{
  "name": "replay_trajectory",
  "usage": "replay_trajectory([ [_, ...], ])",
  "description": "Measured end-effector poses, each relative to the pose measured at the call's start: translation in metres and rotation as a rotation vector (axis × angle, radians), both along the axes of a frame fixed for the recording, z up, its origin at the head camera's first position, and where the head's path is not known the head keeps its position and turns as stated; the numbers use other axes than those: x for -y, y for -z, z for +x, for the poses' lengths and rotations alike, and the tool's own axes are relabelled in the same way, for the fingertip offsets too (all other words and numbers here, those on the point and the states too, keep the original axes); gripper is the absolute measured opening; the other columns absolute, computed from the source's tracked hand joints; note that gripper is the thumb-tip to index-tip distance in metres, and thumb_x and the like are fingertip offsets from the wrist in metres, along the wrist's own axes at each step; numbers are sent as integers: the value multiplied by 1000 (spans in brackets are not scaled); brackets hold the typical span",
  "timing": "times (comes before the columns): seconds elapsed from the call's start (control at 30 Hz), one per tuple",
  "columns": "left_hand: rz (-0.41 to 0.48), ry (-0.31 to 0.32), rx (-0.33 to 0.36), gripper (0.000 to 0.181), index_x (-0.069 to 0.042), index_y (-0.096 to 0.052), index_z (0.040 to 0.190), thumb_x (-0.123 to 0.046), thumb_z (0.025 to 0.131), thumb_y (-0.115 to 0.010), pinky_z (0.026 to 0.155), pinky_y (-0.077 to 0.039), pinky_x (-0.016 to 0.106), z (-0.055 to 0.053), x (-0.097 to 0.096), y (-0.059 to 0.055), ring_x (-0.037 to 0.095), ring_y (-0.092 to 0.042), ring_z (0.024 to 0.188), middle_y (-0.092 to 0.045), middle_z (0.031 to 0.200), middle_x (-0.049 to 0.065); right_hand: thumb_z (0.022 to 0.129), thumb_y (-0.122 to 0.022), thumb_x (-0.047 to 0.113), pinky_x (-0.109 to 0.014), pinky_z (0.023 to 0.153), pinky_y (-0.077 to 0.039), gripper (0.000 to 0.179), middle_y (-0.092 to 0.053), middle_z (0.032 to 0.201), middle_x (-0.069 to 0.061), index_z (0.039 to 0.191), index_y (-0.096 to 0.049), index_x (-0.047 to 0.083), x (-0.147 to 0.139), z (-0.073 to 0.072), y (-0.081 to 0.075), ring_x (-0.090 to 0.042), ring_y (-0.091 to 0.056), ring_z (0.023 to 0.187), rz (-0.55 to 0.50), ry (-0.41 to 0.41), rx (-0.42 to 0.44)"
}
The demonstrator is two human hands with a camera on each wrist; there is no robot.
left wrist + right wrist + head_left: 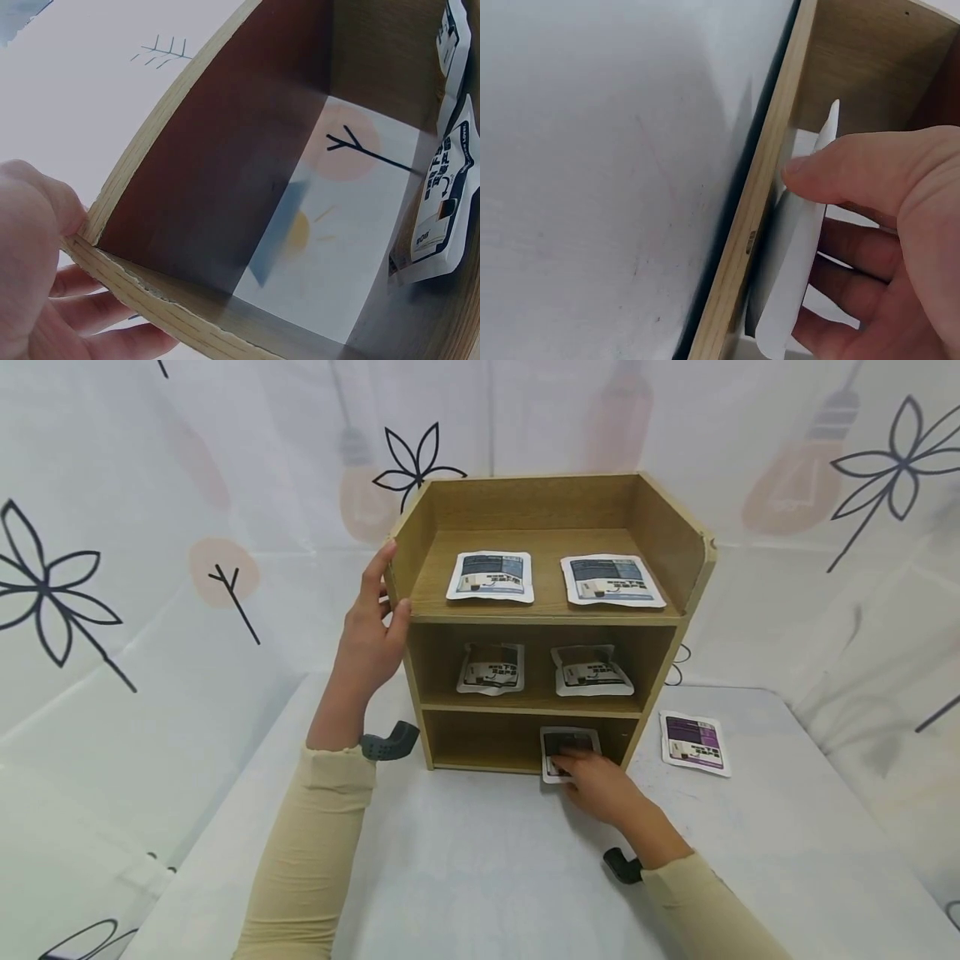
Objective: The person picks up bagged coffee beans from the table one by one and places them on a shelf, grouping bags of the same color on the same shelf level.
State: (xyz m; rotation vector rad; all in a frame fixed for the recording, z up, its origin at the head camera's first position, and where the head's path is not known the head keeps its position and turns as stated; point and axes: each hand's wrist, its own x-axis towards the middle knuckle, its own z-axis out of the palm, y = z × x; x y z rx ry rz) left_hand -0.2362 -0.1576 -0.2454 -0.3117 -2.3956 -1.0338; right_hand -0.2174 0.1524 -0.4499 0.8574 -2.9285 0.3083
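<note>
A small three-tier wooden shelf stands on the table. My left hand grips its left side panel near the upper tier, thumb on the front edge and fingers around the outside, as the left wrist view also shows. At the bottom tier my right hand pinches a flat white-edged pouch between thumb and fingers. In the right wrist view this pouch is tilted, close over the bottom board's front edge. My fingers cover part of its dark printed label.
Two blue-labelled pouches, a left one and a right one, lie on the top tier. The middle tier holds a left pouch and a right pouch. A purple-labelled pouch lies on the table right of the shelf. Patterned cloth hangs behind.
</note>
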Motion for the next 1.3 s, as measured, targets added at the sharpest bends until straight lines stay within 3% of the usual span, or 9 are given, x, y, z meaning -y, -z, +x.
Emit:
replay_trajectory([
  [0.8,0,4,-3,70,-55,-8,147,-19,101,-46,95,-51,53,0,-2,0,37,-47,132,-27,156,9,89,-62,7,-50,100,-49,40,-55,137,-21,129,-61,4,1,-23,11,-38,-56,122,-20,58,47],
  [1.3,13,8,0,69,-55,-8,147,-19,101,-45,94,-51,53,0,0,1,36,-49,131,-30,154,12,90,-61,4,-48,98,-50,38,-56,137,-19,128,-62,5,0,-26,11,-37,-57,121,-29,49,7],
])
